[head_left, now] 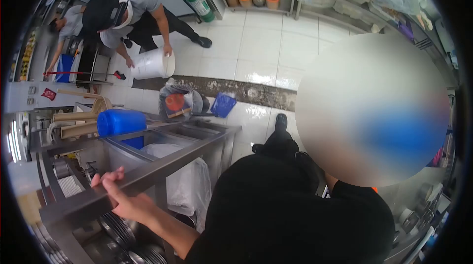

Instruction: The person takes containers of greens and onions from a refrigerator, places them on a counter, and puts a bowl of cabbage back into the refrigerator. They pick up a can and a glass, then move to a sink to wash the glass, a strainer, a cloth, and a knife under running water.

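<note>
My left hand [123, 200] lies across a stainless-steel rail [162, 165] at the edge of a metal frame, with its fingers apart and reaching over the bar. Nothing loose shows in that hand. On my right side, a short stretch of bare arm shows beside the black sleeve; a large blurred circle covers the area there, and my right hand is not visible. Beyond the rail, a blue plastic container [120, 123] sits in the open frame. Clear plastic sheeting [187, 185] hangs beneath the rail.
Across the tiled floor [261, 42], a person bends over a white bucket [152, 64], holding it with both hands. Another person is behind. A lined bin [182, 101] and blue dustpan [224, 105] stand near a dark floor strip. Stacked metal plates [118, 229] sit below the frame.
</note>
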`<action>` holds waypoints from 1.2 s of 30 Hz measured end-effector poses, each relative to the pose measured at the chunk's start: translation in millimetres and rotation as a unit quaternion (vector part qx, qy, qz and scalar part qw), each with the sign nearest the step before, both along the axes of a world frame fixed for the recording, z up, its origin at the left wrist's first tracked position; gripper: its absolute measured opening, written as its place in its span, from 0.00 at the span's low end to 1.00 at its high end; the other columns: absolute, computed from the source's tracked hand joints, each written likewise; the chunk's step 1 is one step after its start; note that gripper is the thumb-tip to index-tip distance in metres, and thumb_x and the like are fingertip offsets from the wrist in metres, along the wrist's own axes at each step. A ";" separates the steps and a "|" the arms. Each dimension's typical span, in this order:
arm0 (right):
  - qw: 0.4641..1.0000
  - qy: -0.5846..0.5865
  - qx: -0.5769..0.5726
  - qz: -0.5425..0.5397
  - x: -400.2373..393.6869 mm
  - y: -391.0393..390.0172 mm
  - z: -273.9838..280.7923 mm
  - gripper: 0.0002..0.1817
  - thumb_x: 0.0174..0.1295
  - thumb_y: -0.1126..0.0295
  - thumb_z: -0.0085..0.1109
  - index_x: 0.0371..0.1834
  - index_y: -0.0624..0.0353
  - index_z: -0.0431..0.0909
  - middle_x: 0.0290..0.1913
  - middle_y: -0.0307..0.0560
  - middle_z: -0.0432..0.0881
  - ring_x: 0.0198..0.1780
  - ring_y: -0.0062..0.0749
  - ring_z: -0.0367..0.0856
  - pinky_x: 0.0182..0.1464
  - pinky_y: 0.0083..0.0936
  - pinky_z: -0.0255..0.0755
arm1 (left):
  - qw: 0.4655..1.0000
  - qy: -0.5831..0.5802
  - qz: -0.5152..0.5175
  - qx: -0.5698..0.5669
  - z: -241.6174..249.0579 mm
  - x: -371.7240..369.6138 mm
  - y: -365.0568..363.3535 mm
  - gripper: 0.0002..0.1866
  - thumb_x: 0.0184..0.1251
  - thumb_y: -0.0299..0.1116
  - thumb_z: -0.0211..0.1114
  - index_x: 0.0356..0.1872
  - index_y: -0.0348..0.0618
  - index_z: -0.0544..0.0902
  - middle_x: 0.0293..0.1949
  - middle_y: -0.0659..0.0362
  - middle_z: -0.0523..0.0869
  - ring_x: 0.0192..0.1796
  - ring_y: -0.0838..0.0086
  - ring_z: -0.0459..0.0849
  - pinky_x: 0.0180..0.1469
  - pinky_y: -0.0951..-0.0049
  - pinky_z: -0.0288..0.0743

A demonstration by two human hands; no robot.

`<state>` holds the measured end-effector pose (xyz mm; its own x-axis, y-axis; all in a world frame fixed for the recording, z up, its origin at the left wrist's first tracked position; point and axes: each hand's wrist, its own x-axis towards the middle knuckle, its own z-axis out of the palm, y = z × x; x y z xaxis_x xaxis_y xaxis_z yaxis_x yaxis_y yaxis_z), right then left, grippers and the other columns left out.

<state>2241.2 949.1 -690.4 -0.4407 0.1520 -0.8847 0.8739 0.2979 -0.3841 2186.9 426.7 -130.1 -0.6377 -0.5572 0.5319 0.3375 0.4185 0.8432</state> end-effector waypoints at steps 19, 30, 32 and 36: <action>0.983 -0.003 -0.044 -0.178 -22.8 77.8 19.3 0.20 0.69 0.59 0.54 0.60 0.55 0.76 0.47 0.45 0.82 0.40 0.31 0.82 0.37 0.33 0.80 | 0.993 0.044 0.104 -0.039 -5.2 -21.9 17.6 0.15 0.76 0.31 0.60 0.56 0.34 0.72 0.30 0.58 0.78 0.31 0.72 0.74 0.37 0.70 0.74; 0.984 0.011 -0.054 -0.170 -22.8 86.0 36.6 0.18 0.69 0.60 0.54 0.57 0.56 0.76 0.44 0.45 0.81 0.39 0.33 0.82 0.36 0.33 0.80 | 0.986 0.061 0.136 -0.076 -5.2 -28.1 26.8 0.16 0.77 0.30 0.58 0.57 0.28 0.72 0.31 0.56 0.78 0.30 0.71 0.75 0.36 0.69 0.76; 0.990 0.000 -0.036 -0.137 -6.2 85.5 39.7 0.18 0.68 0.60 0.54 0.55 0.57 0.77 0.42 0.45 0.81 0.38 0.33 0.83 0.34 0.33 0.79 | 0.986 0.059 0.134 -0.084 -6.8 -27.0 23.3 0.16 0.77 0.29 0.58 0.57 0.27 0.73 0.32 0.56 0.79 0.30 0.71 0.76 0.36 0.68 0.77; 0.992 -0.016 -0.025 -0.126 14.0 95.4 53.3 0.18 0.67 0.60 0.55 0.55 0.58 0.77 0.42 0.45 0.81 0.36 0.33 0.82 0.32 0.33 0.78 | 0.985 0.067 0.136 -0.085 -7.8 -26.8 19.6 0.16 0.77 0.28 0.57 0.57 0.26 0.73 0.32 0.53 0.80 0.30 0.70 0.76 0.36 0.68 0.77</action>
